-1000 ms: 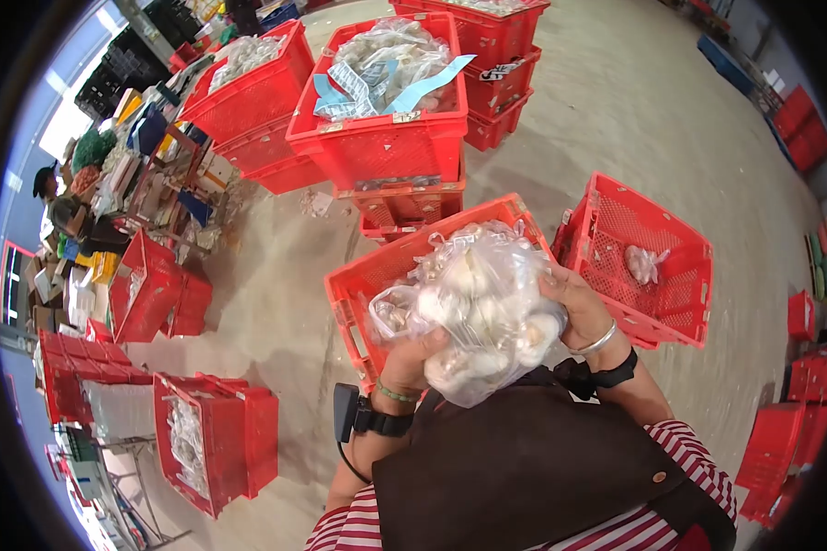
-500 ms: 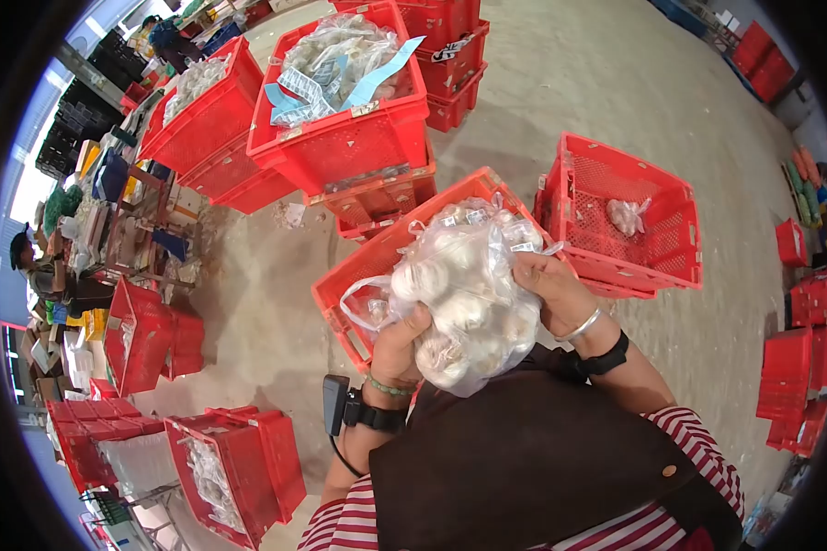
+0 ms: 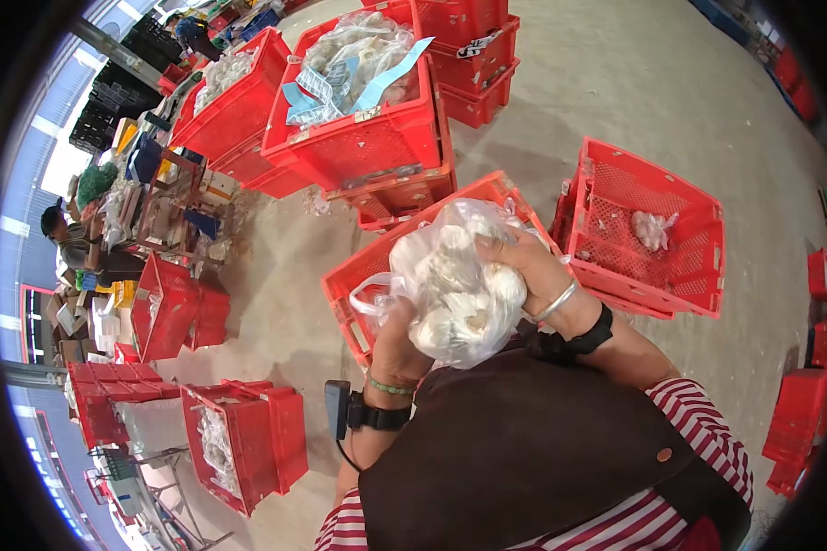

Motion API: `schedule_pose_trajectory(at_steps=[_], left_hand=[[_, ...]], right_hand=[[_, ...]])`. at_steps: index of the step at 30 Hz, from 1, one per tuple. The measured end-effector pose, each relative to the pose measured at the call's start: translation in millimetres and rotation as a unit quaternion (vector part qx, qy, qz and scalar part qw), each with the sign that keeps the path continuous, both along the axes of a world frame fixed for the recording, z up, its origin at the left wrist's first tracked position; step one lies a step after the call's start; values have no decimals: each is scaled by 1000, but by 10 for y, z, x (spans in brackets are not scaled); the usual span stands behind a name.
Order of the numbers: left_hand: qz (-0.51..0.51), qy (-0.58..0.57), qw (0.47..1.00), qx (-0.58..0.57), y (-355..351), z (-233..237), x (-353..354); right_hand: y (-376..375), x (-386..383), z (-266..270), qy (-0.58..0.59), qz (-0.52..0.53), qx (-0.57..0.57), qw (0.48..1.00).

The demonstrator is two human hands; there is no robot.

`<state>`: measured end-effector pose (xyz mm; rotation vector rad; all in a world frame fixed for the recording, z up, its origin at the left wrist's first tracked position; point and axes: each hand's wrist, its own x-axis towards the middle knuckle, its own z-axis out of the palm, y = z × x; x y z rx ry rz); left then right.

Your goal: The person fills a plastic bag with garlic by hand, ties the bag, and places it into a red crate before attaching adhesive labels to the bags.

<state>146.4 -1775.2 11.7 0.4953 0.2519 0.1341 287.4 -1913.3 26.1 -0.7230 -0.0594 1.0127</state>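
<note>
A clear plastic bag of garlic bulbs [image 3: 464, 289] is held up in front of me, over a red crate [image 3: 345, 292]. My left hand [image 3: 400, 347] grips the bag's left side, its fingers partly hidden behind the plastic. My right hand [image 3: 533, 268] is closed on the right side, with fingers lying across the front of the bulbs. A loose handle loop of plastic sticks out at the left. More bagged garlic in the crate beneath is mostly hidden by the held bag.
At the right, a red crate [image 3: 648, 234] holds one small bag of garlic [image 3: 652, 230]. Stacked ahead is a full crate [image 3: 358, 138] with blue-white label strips [image 3: 390, 78] on top. More crates [image 3: 248, 445] stand at the left. Two people [image 3: 69, 234] are in the left background.
The bag has turned and risen slightly between my hands. My right hand has shifted left, its fingers now across the bag's front. The view has swung a little to the left.
</note>
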Motion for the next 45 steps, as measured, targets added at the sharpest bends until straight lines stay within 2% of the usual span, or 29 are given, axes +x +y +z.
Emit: schedule_pose_trajectory(at_steps=[2, 7, 9, 10, 12, 14, 15, 16, 18, 22, 32, 34, 35, 36, 37, 38, 40, 43, 45], left_hand=[[-40, -16, 998, 46, -28, -56, 12], [25, 80, 996, 20, -132, 49, 107], [45, 98, 994, 30, -168, 175, 141], [61, 114, 991, 40, -179, 206, 149], [75, 99, 991, 48, -200, 177, 139], [38, -11, 994, -104, -219, 210, 88], [27, -20, 999, -42, -234, 196, 66], [26, -20, 999, -42, -253, 209, 69], [30, 68, 994, 76, -304, 281, 110], [25, 79, 996, 24, -346, 284, 129], [-35, 127, 991, 16, -504, 120, 261], [-54, 89, 994, 11, -585, 52, 280], [-58, 93, 994, 6, -607, -7, 287], [-106, 87, 990, 41, -607, -89, 283], [-153, 79, 982, 76, -601, -166, 277], [-154, 80, 982, 71, -590, -237, 252], [-81, 213, 969, 99, -549, -360, 139], [-16, 251, 967, 42, -389, -545, -61], [9, 274, 961, 23, -342, -671, -236]], right_hand=[[-29, 97, -31, 20, 9, 28, 999], [-168, 156, 47, 86, 36, 72, 993], [-180, 106, 13, -22, 54, 128, 990], [-183, 79, 10, -21, 57, 130, 990], [-180, 34, 7, -74, 39, 14, 996], [-150, 42, -8, -64, 25, -8, 998], [-150, 36, -17, -55, 12, -32, 998], [-163, 27, -23, -55, 10, -32, 998], [-189, 21, -32, 1, 15, -12, 1000], [-272, 7, -66, 17, 21, 14, 1000], [-514, 25, -390, 77, -24, -15, 997], [-633, 104, -432, 96, -35, -33, 994], [-731, 181, -462, 68, -63, -31, 995], [-849, 263, -497, 40, -90, -30, 995], [-999, 376, -609, 51, -134, -44, 989], [-1169, 489, -658, 4, -169, -62, 984], [-1472, 704, -778, -101, -252, -134, 953], [-1983, 1087, -1379, -266, -351, -309, 843], [-2398, 1392, -2007, -250, -342, -473, 773]])
